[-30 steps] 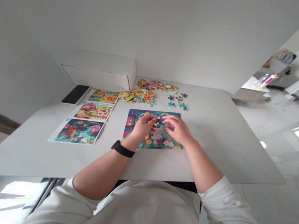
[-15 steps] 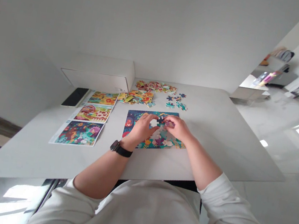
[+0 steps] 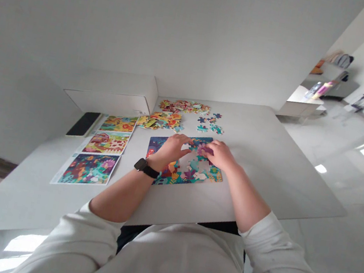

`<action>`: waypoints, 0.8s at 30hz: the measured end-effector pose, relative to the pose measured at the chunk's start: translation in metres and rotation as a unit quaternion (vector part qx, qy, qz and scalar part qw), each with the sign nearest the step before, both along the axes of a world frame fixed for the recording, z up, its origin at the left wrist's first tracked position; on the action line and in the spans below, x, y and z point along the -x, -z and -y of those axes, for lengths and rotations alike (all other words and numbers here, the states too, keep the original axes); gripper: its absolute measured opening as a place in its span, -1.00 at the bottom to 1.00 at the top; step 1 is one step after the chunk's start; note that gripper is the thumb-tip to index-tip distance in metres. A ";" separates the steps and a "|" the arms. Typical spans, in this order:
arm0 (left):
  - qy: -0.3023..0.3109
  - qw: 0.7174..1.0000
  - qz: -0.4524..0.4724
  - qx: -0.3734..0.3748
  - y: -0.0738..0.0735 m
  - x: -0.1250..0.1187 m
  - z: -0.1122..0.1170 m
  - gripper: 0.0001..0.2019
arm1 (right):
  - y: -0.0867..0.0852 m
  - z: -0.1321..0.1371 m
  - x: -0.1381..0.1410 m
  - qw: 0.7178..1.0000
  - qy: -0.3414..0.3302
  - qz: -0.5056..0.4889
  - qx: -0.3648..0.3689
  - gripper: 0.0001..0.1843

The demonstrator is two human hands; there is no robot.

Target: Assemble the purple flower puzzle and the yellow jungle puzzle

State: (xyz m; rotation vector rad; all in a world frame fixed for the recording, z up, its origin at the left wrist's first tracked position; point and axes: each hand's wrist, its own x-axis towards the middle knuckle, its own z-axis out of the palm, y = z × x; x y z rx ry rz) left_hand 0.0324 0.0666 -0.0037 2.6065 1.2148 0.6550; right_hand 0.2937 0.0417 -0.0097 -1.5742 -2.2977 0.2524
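Observation:
A partly assembled jigsaw puzzle with a dark blue, colourful animal scene lies in front of me, with gaps in its middle. My left hand rests over its upper left part, thumb and fingers apart around a gap, holding nothing that I can see. Across from it, my right hand has its thumb and fingertips at a purple flower puzzle piece in the upper right of the picture. Fingers partly cover that piece, so whether it lies fully flat is hidden.
Several loose blue pieces lie beyond the puzzle. Piles of red and yellow pieces are further back. Three picture sheets, a dark-screened phone and a white box are at the left. A wall borders the table's back.
The dark puzzle piece that showed between my hands no longer stands out there. My fingers have drawn slightly apart, and the purple flower shows more. The view has shifted slightly.

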 end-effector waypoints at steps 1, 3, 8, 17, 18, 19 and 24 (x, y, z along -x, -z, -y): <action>0.002 1.000 0.000 0.000 0.004 -0.001 -0.001 -0.76 | 0.000 0.001 0.001 1.000 -0.004 0.006 -0.001 -0.73; 0.002 1.000 -0.003 0.001 0.012 -0.001 -0.001 -0.77 | 0.000 0.003 0.004 1.000 -0.006 0.011 -0.007 -0.73; -0.004 1.000 -0.013 0.004 0.020 0.000 0.002 -0.75 | 0.002 0.006 0.007 1.000 -0.006 0.017 -0.011 -0.74; -0.004 1.000 -0.021 -0.009 0.029 -0.001 0.001 -0.69 | 0.007 0.009 0.017 0.999 -0.022 0.038 -0.005 -0.67; -0.001 1.000 -0.020 -0.010 0.029 -0.001 0.001 -0.69 | 0.006 0.010 0.019 0.999 -0.021 0.041 -0.002 -0.66; 0.002 1.000 -0.017 -0.011 0.029 -0.001 0.001 -0.69 | 0.006 0.010 0.020 0.999 -0.019 0.043 0.000 -0.65; 0.008 1.000 -0.012 -0.013 0.027 -0.002 0.001 -0.69 | 0.005 0.010 0.024 0.999 -0.012 0.043 0.007 -0.65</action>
